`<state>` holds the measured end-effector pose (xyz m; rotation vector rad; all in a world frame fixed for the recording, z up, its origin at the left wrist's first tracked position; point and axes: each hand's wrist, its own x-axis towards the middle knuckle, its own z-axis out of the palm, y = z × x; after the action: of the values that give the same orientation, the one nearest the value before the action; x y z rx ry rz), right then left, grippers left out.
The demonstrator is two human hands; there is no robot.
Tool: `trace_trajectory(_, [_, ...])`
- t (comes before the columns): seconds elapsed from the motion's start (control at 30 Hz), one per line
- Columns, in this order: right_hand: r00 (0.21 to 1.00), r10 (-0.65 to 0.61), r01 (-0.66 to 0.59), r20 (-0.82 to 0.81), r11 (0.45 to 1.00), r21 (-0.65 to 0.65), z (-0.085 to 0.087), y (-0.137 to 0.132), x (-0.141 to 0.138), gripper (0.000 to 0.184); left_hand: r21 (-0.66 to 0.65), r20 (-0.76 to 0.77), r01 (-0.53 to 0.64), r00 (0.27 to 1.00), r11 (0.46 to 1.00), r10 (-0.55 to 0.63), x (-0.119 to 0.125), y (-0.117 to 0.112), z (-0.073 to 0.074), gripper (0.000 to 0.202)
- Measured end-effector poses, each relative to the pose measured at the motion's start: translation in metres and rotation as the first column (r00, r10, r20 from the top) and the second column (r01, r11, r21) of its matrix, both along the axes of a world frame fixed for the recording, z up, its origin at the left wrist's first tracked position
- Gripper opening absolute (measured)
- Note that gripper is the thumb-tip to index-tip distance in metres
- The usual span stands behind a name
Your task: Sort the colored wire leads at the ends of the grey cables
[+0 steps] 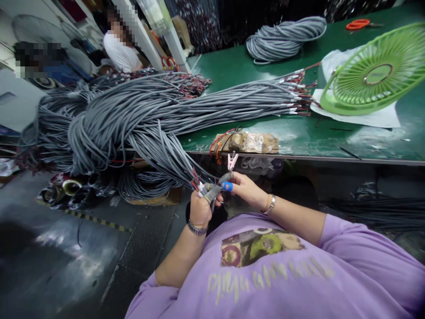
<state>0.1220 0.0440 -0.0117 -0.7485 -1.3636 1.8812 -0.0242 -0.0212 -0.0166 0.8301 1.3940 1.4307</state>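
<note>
My left hand [206,201], with grey coverings on its fingers, is closed around the end of a grey cable close to my lap. My right hand [244,188] pinches at the same spot from the other side, a blue band around one finger. What lies between its fingertips is too small to make out. Beside my left hand, red and dark wire ends with white wraps [198,184] stick out of a hanging bundle of grey cables [162,148]. A pink clip [232,160] stands just above my right hand, at the table edge.
A thick heap of grey cables [133,104] crosses the green table [229,68]. A coil of cable [285,37], orange-handled scissors [357,24] and a green fan [378,73] lie or stand farther back. A taped block [252,142] sits at the edge. A person [121,48] is at the back left.
</note>
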Motion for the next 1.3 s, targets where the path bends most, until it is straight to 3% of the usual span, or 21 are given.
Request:
trace_trajectory(0.13, [0.995,0.070,-0.073,-0.067,0.997,-0.038,0.003,0.003,-0.006,0.035,-0.023,0.011,0.050,0.999,0.998,-0.050,0.001,-0.001,-0.001,0.025])
trace_trajectory(0.33, [0.996,0.025,-0.034,-0.091,0.995,-0.097,-0.001,-0.001,-0.011,0.034,-0.027,-0.041,0.069,0.997,0.997,-0.070,0.003,-0.001,0.002,0.025])
trace_trajectory(0.7, [0.991,-0.069,0.044,-0.113,0.976,-0.213,-0.007,-0.005,-0.013,0.042,0.012,-0.078,-0.039,0.996,0.999,0.039,0.010,0.000,-0.002,0.025])
trace_trajectory(1.03, [0.990,-0.107,0.086,-0.086,0.971,-0.222,-0.010,-0.003,-0.013,0.041,0.003,-0.058,-0.091,0.994,0.996,0.091,0.012,0.003,-0.005,0.022])
trace_trajectory(1.3, [0.990,-0.029,0.000,-0.141,0.980,-0.201,-0.008,-0.002,-0.013,0.039,0.001,-0.072,-0.055,0.996,0.998,0.055,0.012,0.001,-0.005,0.023])
